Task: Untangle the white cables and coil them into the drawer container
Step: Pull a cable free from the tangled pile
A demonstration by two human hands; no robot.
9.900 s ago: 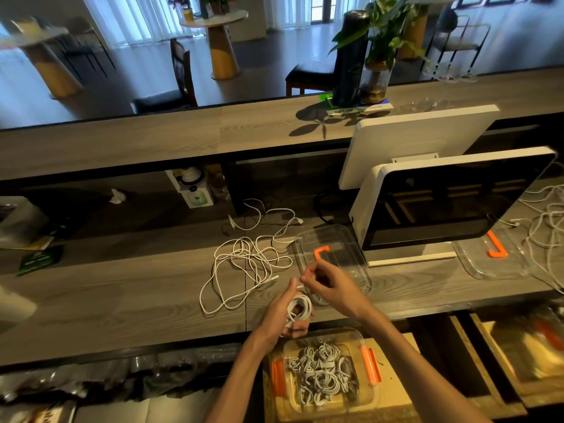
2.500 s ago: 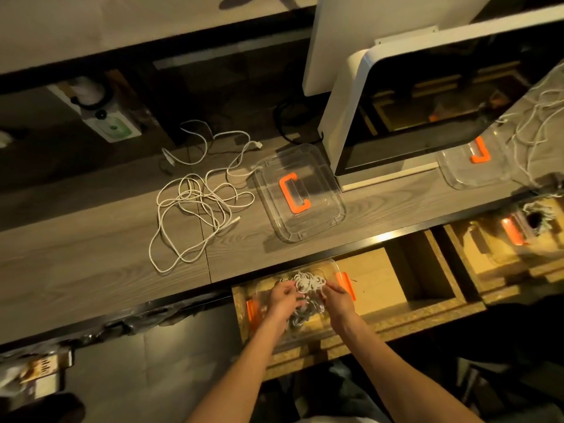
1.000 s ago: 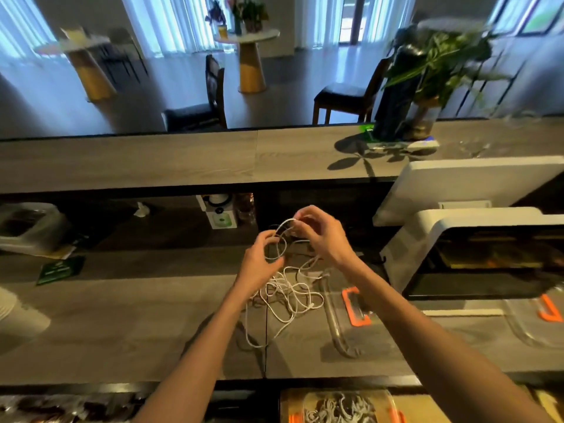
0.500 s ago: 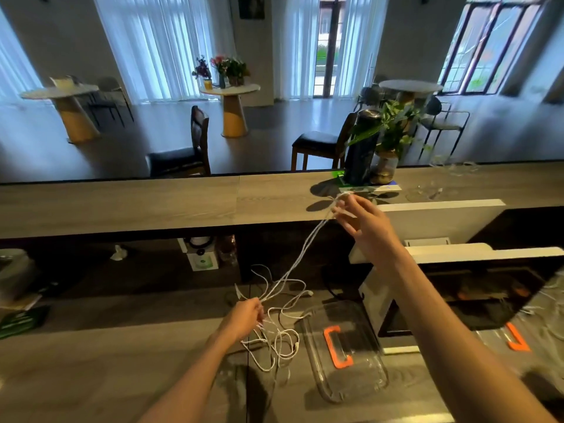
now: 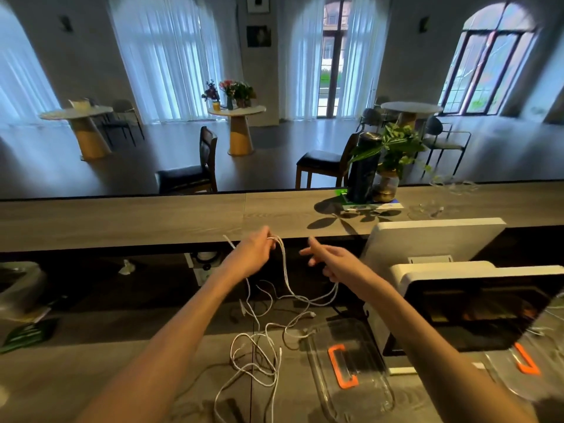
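A loose tangle of white cables (image 5: 259, 355) lies on the grey wooden desk (image 5: 91, 377). My left hand (image 5: 253, 254) is raised above it and pinches one white cable near its end, whose tip sticks out to the left. That cable hangs down in a loop and rises to my right hand (image 5: 332, 262). My right hand has its index finger stretched out, and its lower fingers seem curled round the cable. The drawer container is out of view.
A clear lid with an orange handle (image 5: 345, 364) lies right of the tangle. A white monitor (image 5: 476, 306) stands further right, with a second clear lid (image 5: 525, 364) beside it. The raised counter (image 5: 152, 218) behind carries a plant (image 5: 393, 154).
My left hand has come up from the tangle on the desk with a cable. My right hand has dropped from its high pull and moved closer to the left hand.
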